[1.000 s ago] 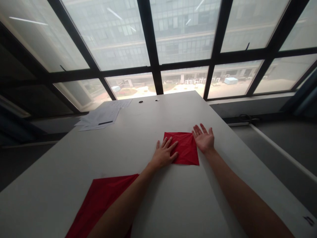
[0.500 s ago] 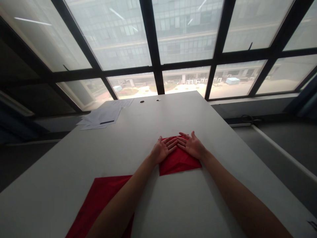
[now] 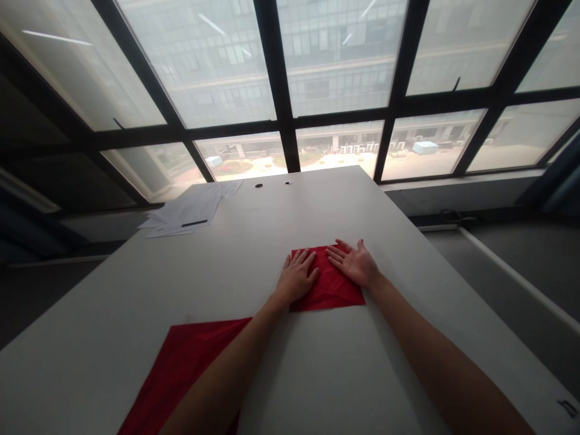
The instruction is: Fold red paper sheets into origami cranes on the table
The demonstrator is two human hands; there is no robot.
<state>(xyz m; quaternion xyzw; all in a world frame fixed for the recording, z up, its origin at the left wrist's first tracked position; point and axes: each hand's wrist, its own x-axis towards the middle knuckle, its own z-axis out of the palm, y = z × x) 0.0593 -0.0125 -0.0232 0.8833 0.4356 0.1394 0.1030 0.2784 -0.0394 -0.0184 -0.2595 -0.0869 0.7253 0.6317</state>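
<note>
A small red cloth point(image 3: 333, 290), roughly rectangular, lies on the white table point(image 3: 290, 220). Palm down on its left part rests my left hand point(image 3: 297, 278), fingers spread. My right hand point(image 3: 356, 263) is at the cloth's upper right, palm turned up, with fingers extended over the fabric and nothing in them. Some of the cloth is hidden beneath both hands. A larger red cloth point(image 3: 194, 350) lies nearer on the left, partly covered by my left forearm.
Paper sheets point(image 3: 188, 208) with a dark pen-like strip point(image 3: 194, 223) on them lie at the table's far left. Two round holes are near the far edge, below the windows. Dark marks point(image 3: 568, 408) show at the near right corner.
My left hand has turned from palm up to palm down on the small cloth. My right hand has shifted slightly right, away from the left one. The cloth's near edge has moved slightly away from me.
</note>
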